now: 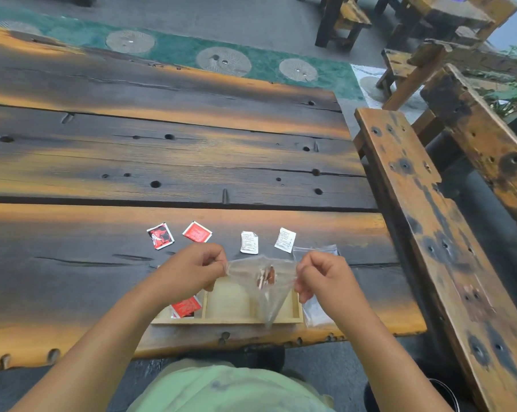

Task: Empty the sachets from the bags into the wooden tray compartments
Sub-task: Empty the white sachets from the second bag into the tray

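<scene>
A clear plastic bag hangs stretched between my hands above the wooden tray. My left hand pinches its left top edge and my right hand pinches its right top edge. Brown sachets show inside the bag. The tray has compartments; a red sachet lies in the left one, partly under my left wrist. The middle compartment looks bare.
On the dark plank table beyond the tray lie two red sachets and two white sachets. More clear bags lie right of the tray. A wooden bench runs along the right.
</scene>
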The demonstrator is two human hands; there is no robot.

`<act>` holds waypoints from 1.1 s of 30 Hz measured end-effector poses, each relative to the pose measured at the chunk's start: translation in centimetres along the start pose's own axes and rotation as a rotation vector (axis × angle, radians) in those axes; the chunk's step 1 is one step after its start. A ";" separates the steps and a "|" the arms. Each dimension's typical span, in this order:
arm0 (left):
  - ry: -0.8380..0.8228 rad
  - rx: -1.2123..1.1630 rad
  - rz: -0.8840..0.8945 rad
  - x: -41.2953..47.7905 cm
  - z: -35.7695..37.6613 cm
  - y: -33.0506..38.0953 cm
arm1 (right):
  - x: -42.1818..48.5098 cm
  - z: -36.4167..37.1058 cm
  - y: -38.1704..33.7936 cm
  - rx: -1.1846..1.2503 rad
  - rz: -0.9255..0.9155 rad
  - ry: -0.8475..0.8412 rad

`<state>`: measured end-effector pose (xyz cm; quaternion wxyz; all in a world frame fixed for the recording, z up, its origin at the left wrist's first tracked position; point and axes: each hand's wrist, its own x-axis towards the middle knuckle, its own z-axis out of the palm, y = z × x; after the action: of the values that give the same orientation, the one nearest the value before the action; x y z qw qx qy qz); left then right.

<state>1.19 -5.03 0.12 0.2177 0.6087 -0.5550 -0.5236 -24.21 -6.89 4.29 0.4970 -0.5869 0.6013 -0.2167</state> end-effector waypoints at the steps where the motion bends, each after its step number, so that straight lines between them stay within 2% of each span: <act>1: 0.066 -0.079 0.010 0.2 0.4 0.2 | -0.1 0.0 -0.6 0.075 0.004 0.038; 4: 0.214 -0.494 -0.006 0.7 1.5 1.0 | -0.8 -0.4 -2.3 0.214 -0.006 0.135; 6: 0.194 -0.651 0.020 0.9 2.2 1.1 | -1.3 -0.8 -3.5 0.282 -0.018 0.170; 12: -0.192 -0.477 0.217 1.1 4.1 3.1 | -3.0 -2.3 -6.7 0.412 -0.084 0.173; 23: -0.272 -0.729 0.492 1.8 3.3 10.1 | -5.6 -3.5 -12.3 0.895 -0.163 0.031; 27: -0.448 -0.842 0.505 1.3 4.2 12.2 | -6.2 -3.8 -13.6 1.029 -0.166 -0.027; 31: -0.628 -0.946 0.603 0.9 5.1 12.8 | -6.5 -4.3 -14.3 1.050 -0.179 -0.022; 33: -0.634 -0.997 0.586 0.9 5.7 12.9 | -6.4 -4.3 -14.5 1.059 -0.188 -0.012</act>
<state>-9.70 -7.78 8.65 0.4330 0.0748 -0.4258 -0.7909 -21.92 -5.56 20.48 0.7068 -0.3083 0.3518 -0.5306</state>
